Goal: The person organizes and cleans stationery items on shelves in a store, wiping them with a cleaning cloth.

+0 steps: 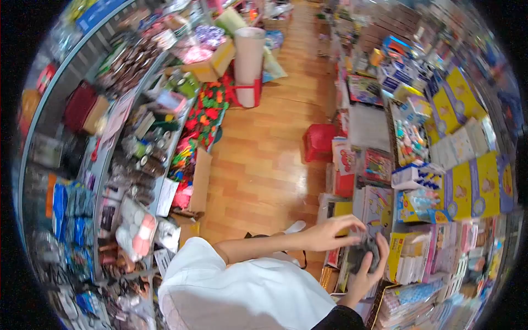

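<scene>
From the lower right, my right hand [369, 269] comes up with its fingers and thumb wrapped round a dark grey object [357, 257], whose details are blurred. My left hand [340, 232] is just above and left of that object, palm down, fingers bent and apart. No item shows between its fingers, and whether the fingertips touch the dark object is hard to tell. Both hands are over the right-hand shelf, beside packaged goods and a yellow-fronted row of booklets [395, 256].
A wooden floor aisle [258, 159] runs between crowded shelves. A red stool [320, 143] stands by the right shelf. On the left are a cardboard box [201, 181], bright flowers [206, 113] and a tall pale roll [248, 60] in a red holder.
</scene>
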`<state>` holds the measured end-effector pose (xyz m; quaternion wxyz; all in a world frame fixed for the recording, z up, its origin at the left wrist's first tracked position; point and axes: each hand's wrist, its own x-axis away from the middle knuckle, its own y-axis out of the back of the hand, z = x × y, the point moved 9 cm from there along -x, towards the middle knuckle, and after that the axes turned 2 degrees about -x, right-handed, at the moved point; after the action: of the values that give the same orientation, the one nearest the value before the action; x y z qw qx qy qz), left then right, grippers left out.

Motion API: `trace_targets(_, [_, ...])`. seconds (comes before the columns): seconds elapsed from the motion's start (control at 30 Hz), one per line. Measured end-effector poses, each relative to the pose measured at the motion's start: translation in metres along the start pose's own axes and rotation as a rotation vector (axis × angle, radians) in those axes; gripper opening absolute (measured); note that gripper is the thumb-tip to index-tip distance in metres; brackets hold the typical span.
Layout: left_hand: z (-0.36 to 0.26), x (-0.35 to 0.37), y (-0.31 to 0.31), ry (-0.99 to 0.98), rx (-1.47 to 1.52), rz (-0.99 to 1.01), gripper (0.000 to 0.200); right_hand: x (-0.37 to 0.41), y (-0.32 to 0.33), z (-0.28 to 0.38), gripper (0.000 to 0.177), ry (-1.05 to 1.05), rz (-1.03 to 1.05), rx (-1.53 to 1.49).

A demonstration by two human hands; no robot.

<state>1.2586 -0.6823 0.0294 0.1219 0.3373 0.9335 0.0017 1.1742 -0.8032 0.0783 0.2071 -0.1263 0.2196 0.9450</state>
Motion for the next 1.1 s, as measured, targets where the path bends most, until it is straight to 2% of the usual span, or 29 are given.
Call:
trace_targets(0.03, [-0.004,0.009,-0.002,-0.021,0.048,0.013,0.036,-0.012,-0.022,0.016,0.038,0.055,0.051,-0.039])
trace_targets(0.1, [0.001,0.030,0.013,-0.015,0.250,-0.155,0.050,-0.026,-0.067,0.042,0.053,0.217,0.270,0.089])
trace_targets(0.17, [0.041,0.057,0.033,0.176,0.367,-0.245,0.055,-0.026,-0.107,0.058,0.058,0.383,0.455,0.164])
trace_targets(0.23, [0.030,0.073,0.083,0.011,0.187,-0.409,0.048,-0.019,-0.150,0.060,0.064,0.359,0.679,0.110])
trace_targets(0.27, [0.030,0.088,0.106,0.034,0.334,-0.560,0.039,-0.013,-0.169,0.061,0.065,0.335,0.737,0.073])
trace_targets(0.3, [0.028,0.099,0.125,0.057,0.174,-0.560,0.034,-0.007,-0.190,0.059,0.066,0.314,0.797,0.038])
trace_targets(0.37, [0.029,0.122,0.170,0.111,-0.155,-0.561,0.025,0.005,-0.232,0.036,0.066,0.180,0.861,-0.092])
trace_targets(0.43, [0.034,0.146,0.213,0.162,-0.231,-0.601,0.017,0.022,-0.280,0.006,0.062,-0.343,0.882,-0.513])
trace_targets(0.47, [0.034,0.160,0.235,0.175,-0.282,-0.637,0.017,0.021,-0.304,0.008,0.055,-0.389,0.847,-0.588])
trace_targets(0.57, [0.028,0.200,0.298,0.216,-0.311,-0.821,0.016,0.023,-0.382,0.008,0.047,-0.751,0.898,-0.819])
trace_targets(0.6, [0.024,0.215,0.317,0.213,-0.297,-0.913,0.016,0.016,-0.407,0.022,0.043,-0.746,0.888,-0.875])
trace_targets(0.63, [0.017,0.227,0.335,0.201,-0.280,-1.005,0.015,0.005,-0.428,0.033,0.031,-0.704,0.897,-0.817])
trace_targets(0.67, [0.005,0.234,0.352,0.231,-0.452,-0.972,0.015,-0.004,-0.449,0.041,0.027,-0.670,0.937,-0.800])
trace_targets(0.73, [0.002,0.246,0.388,0.149,-0.430,-1.002,0.015,-0.023,-0.484,0.056,0.021,-0.540,1.047,-0.685])
trace_targets(0.9, [-0.011,0.277,0.453,0.070,-0.315,-1.120,0.020,-0.026,-0.556,0.126,0.021,-0.068,1.280,-0.397])
trace_targets(0.93, [-0.010,0.283,0.465,0.088,-0.256,-1.144,0.020,-0.018,-0.573,0.119,0.021,-0.081,1.357,-0.387])
trace_targets(1.03, [0.001,0.310,0.489,0.098,-0.150,-1.372,0.022,-0.005,-0.604,0.150,0.026,0.251,1.376,-0.365])
trace_targets(1.07, [-0.014,0.319,0.494,0.146,-0.449,-1.428,0.024,-0.002,-0.619,0.152,0.030,0.290,1.401,-0.367])
trace_targets(1.1, [-0.020,0.326,0.499,0.191,-0.532,-1.442,0.024,0.001,-0.631,0.160,0.031,0.324,1.442,-0.399])
